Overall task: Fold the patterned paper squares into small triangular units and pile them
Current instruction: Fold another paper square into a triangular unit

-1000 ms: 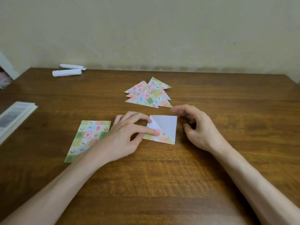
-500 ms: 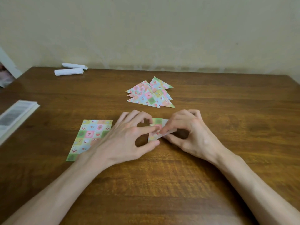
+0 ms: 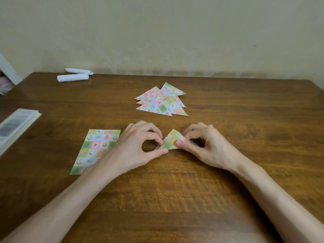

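A small patterned paper triangle (image 3: pixel 171 140) lies on the wooden table (image 3: pixel 175 199) between my hands, its pattern facing up. My left hand (image 3: pixel 138 148) pinches its left corner between thumb and forefinger. My right hand (image 3: pixel 205 144) pinches its right side, thumb pressing on top. Behind them lies a pile of several folded patterned triangles (image 3: pixel 162 102). A flat stack of unfolded patterned paper (image 3: pixel 94 149) lies to the left, partly under my left wrist.
Two white rolled papers (image 3: pixel 75 75) lie at the table's far left edge near the wall. A white book or booklet (image 3: pixel 15 125) sits at the left edge. White objects (image 3: pixel 7 74) stand beyond the table's left corner.
The paper showed its white side with one corner folded; both hands closed on it and folded it into a patterned triangle. My right hand moved in from the right onto the paper.
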The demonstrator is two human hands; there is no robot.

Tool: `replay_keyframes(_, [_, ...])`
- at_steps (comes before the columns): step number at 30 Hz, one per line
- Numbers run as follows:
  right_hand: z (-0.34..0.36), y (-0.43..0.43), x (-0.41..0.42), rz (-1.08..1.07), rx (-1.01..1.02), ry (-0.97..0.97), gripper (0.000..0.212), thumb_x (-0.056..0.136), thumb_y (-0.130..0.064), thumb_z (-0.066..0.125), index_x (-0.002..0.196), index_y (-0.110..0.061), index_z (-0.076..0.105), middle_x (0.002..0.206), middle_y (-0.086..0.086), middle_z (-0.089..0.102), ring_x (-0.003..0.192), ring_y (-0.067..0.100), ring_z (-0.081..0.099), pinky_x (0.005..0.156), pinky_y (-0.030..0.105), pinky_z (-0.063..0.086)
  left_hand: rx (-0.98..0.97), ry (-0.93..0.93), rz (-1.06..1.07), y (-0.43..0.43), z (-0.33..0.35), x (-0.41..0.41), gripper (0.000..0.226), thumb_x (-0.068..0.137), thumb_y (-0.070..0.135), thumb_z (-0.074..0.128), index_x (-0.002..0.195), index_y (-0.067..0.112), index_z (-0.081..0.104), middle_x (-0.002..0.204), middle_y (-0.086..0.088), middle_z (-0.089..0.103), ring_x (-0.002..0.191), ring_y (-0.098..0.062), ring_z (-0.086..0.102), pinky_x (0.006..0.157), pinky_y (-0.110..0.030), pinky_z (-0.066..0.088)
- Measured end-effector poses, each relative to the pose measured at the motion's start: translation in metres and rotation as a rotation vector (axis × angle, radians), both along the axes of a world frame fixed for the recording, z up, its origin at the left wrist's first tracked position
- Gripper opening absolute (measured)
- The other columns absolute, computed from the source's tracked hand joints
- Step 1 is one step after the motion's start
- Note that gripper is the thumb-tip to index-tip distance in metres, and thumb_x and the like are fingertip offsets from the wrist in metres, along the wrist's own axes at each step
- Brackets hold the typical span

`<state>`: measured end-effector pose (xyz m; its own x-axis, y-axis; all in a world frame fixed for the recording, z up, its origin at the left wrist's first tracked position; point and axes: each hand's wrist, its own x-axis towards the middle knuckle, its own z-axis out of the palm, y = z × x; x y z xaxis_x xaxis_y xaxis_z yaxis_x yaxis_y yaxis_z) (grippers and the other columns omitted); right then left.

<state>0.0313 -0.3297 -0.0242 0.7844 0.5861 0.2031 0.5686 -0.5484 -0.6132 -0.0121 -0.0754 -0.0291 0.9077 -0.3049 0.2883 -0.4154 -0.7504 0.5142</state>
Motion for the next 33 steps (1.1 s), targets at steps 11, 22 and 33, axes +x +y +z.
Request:
replay_keyframes(11, [-0.003,0.016,-0.005,-0.166,0.147,0.077,0.023,0.091,-0.035,0.077,0.11,-0.035,0.063,0.083,-0.01,0.068,0.078,0.012,0.062,0.076,0.024,0.049,0.027,0.058,0.125,-0.005,0.002,-0.001,0.02,0.087,0.061,0.059,0.083,0.043,0.066,0.09,0.019,0.056,0.098,-0.004,0.05,0.091,-0.036,0.044])
replay_keyframes(22, [-0.008,0.023,-0.005,-0.222,0.027,0.0,0.021,0.092,-0.039,0.072,0.109,-0.038,0.06,0.082,-0.016,0.062,0.08,0.008,0.057,0.085,0.039,0.05,0.153,0.018,0.18,-0.004,-0.004,0.004,0.032,0.095,0.06,0.052,0.08,0.034,0.066,0.093,0.019,0.052,0.099,-0.004,0.044,0.089,-0.035,0.04])
replay_keyframes(33, [-0.003,0.03,-0.004,-0.322,-0.104,0.008,0.021,0.092,-0.047,0.066,0.111,-0.038,0.066,0.088,-0.016,0.062,0.09,0.01,0.057,0.082,0.036,0.049,0.194,-0.028,0.167,-0.007,-0.003,0.003,0.032,0.097,0.055,0.052,0.075,0.033,0.062,0.091,0.018,0.051,0.098,-0.009,0.046,0.088,-0.037,0.042])
